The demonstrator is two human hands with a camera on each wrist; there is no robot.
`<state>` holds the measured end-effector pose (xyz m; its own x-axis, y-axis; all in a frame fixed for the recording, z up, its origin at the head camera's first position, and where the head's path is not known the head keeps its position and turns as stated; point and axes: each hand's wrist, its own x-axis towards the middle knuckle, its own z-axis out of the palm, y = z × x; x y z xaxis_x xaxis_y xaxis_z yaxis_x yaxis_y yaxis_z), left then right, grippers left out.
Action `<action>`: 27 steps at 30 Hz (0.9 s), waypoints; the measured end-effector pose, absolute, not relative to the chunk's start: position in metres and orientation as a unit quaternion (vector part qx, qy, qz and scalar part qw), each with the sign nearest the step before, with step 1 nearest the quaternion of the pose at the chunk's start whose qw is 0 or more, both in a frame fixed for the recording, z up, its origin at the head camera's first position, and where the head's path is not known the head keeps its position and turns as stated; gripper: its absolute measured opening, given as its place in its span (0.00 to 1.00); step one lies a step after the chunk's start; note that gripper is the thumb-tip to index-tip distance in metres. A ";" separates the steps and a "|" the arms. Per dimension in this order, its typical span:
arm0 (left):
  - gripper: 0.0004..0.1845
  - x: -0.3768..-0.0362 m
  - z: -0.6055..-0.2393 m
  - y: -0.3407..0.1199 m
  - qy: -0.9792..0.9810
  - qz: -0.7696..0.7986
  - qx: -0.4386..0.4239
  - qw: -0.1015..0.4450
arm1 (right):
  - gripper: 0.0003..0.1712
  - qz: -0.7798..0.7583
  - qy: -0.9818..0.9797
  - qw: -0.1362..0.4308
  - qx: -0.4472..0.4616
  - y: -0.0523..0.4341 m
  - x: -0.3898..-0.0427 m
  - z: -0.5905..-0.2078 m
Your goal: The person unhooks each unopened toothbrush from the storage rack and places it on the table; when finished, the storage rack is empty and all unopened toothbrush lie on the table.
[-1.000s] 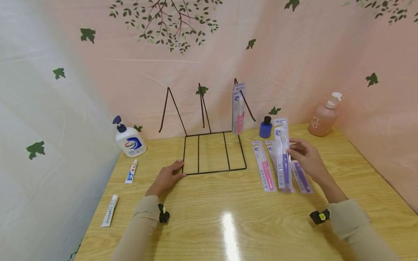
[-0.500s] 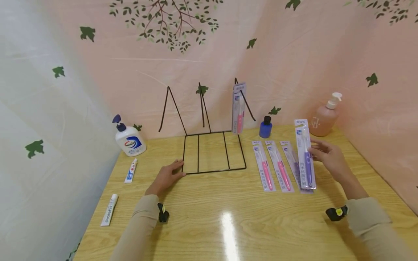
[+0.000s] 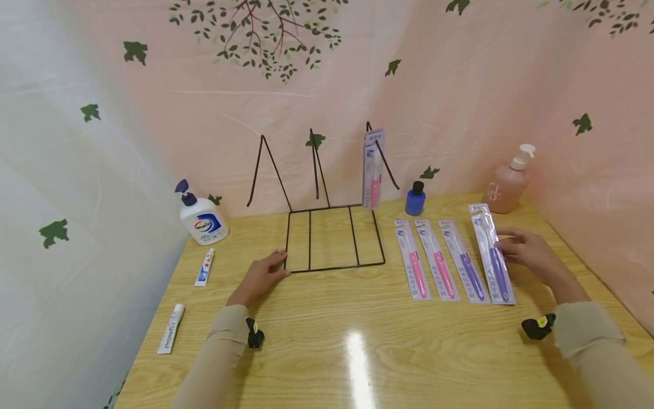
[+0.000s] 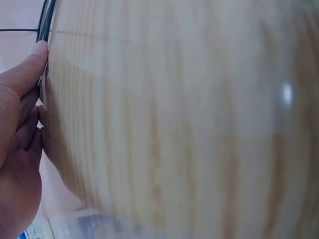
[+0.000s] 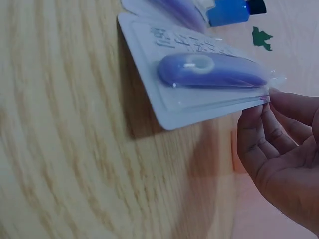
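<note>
A packaged purple toothbrush (image 3: 494, 258) is pinched at its right edge by my right hand (image 3: 531, 255); the right wrist view shows thumb and fingertips on the border of its pack (image 5: 214, 74). Left of it, another packaged purple toothbrush (image 3: 466, 266) and two packaged pink toothbrushes (image 3: 438, 264) lie in a row on the table. My left hand (image 3: 260, 278) rests at the front left corner of a black wire rack (image 3: 334, 267), fingers touching the frame and tabletop. A packaged pink toothbrush (image 3: 374, 170) hangs from the rack's right hook.
A white pump bottle (image 3: 204, 220) and two toothpaste tubes (image 3: 171, 329) are on the left. Behind the toothbrushes stands a small blue bottle (image 3: 415, 200). A pink pump bottle (image 3: 507, 184) stands at the back right, near the curtain.
My right hand has carried the purple toothbrush rightward from above the others and lowered it to the right end of the row. The left hand has stayed at the rack corner.
</note>
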<state>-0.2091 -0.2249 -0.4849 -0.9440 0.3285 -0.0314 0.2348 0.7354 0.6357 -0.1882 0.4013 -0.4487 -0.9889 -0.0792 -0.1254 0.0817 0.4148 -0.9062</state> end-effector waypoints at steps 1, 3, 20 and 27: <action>0.32 -0.209 -0.485 -0.225 0.929 0.330 0.151 0.070 | 0.31 -0.542 0.836 0.079 0.001 0.402 -0.189 -0.451; 0.32 -0.208 -0.484 -0.225 0.929 0.330 0.152 0.070 | 0.33 -0.534 0.841 0.089 0.002 0.404 -0.191 -0.453; 0.32 -0.208 -0.483 -0.225 0.931 0.322 0.158 0.061 | 0.34 -0.472 0.872 0.130 0.016 0.400 -0.203 -0.464; 0.32 -0.207 -0.479 -0.224 0.932 0.320 0.157 0.061 | 0.34 -0.443 0.887 0.132 0.013 0.397 -0.205 -0.464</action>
<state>-0.2070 -0.2238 -0.4792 -0.9430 0.3325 -0.0136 0.2539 0.7456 0.6161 -0.2047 0.3971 -0.4641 -0.9648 -0.0930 -0.2459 0.1407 0.6074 -0.7819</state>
